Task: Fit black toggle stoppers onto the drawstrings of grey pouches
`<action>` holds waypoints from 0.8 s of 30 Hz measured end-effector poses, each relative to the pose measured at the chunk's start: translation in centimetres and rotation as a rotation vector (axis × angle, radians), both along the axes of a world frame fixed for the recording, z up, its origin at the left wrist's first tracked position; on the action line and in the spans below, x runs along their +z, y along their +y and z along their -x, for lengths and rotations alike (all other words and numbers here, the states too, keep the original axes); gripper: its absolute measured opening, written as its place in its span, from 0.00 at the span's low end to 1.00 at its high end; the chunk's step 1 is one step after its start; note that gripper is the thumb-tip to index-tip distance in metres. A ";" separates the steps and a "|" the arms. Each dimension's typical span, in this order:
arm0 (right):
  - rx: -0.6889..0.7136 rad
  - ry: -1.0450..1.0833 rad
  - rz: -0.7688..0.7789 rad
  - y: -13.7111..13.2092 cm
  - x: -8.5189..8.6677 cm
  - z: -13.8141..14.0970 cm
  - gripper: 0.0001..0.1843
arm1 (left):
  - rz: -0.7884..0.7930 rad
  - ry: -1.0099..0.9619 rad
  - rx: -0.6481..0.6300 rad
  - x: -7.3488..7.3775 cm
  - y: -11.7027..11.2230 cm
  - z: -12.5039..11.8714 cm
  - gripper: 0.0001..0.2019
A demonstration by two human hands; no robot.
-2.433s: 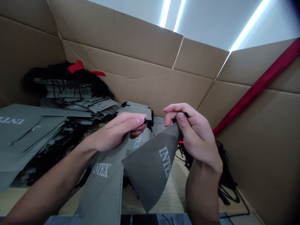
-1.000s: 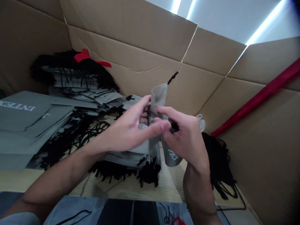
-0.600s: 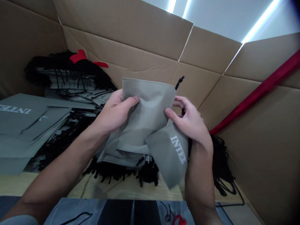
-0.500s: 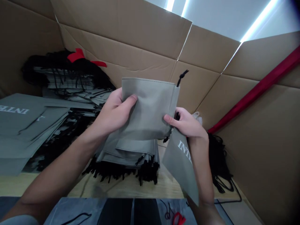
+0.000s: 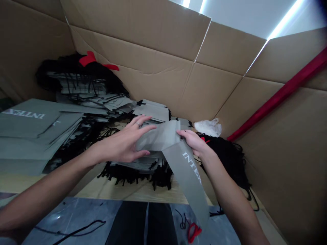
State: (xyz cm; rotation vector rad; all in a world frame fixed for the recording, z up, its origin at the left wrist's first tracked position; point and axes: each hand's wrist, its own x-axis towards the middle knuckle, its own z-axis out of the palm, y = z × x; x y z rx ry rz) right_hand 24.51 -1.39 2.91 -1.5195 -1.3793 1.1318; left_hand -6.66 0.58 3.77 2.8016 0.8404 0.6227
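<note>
My right hand [image 5: 196, 142] pinches the right edge of a grey drawstring bag [image 5: 167, 131], which lies low over a stack of similar bags [image 5: 139, 165]. A second grey bag [image 5: 191, 180], lettered INTEX, hangs slantwise from the same hand past the table edge. With fingers spread, my left hand [image 5: 127, 141] is at the left side of the upper bag; whether its fingertips touch the fabric I cannot tell. Black cord ends stick out along the front of the stack.
Lettered grey pieces [image 5: 22, 132] are piled at left. Behind them are bundled bags with black cords [image 5: 81, 83]. More bags [image 5: 153, 110], a clear plastic bag [image 5: 208, 127] and black cords [image 5: 227, 160] lie toward the back and right. Cardboard walls [image 5: 153, 44] enclose the table.
The upper bag has come down from raised in both hands to the stack. My left hand has let go of it and spread its fingers. My right hand still grips, lower now.
</note>
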 end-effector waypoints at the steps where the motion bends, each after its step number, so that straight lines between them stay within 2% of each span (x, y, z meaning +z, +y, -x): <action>1: -0.005 0.009 0.039 -0.1 -0.3 0.1 0.18 | -0.015 0.056 -0.011 -0.6 -0.2 0.4 0.40; 4: -0.002 0.014 0.116 -0.3 -0.9 0.4 0.16 | -0.010 0.227 0.024 -2.0 -0.8 0.6 0.46; 7: 0.002 -0.009 0.145 -0.2 -1.4 0.5 0.18 | -0.023 0.346 0.089 -3.0 -1.3 -0.3 0.48; 10: -0.015 -0.051 0.124 -0.2 -2.1 0.3 0.21 | -0.134 0.427 0.159 -3.6 -1.5 -1.4 0.45; 12: -0.005 -0.061 0.137 -0.3 -2.7 0.0 0.24 | -0.187 0.450 0.199 -3.8 -1.5 -2.0 0.40; 15: 0.041 -0.033 0.203 -0.6 -3.5 -0.4 0.31 | -0.211 0.435 0.248 -3.8 -1.5 -2.4 0.30; 17: 0.065 0.010 0.239 -0.9 -3.6 -0.4 0.33 | -0.216 0.416 0.276 -3.4 -1.6 -2.6 0.27; 21: 0.073 0.108 0.252 -1.3 -2.9 -0.1 0.32 | -0.205 0.354 0.316 -2.7 -1.8 -2.9 0.21; 24: 0.084 0.168 0.238 -1.4 -2.0 0.5 0.31 | -0.200 0.298 0.335 -2.5 -1.8 -3.1 0.22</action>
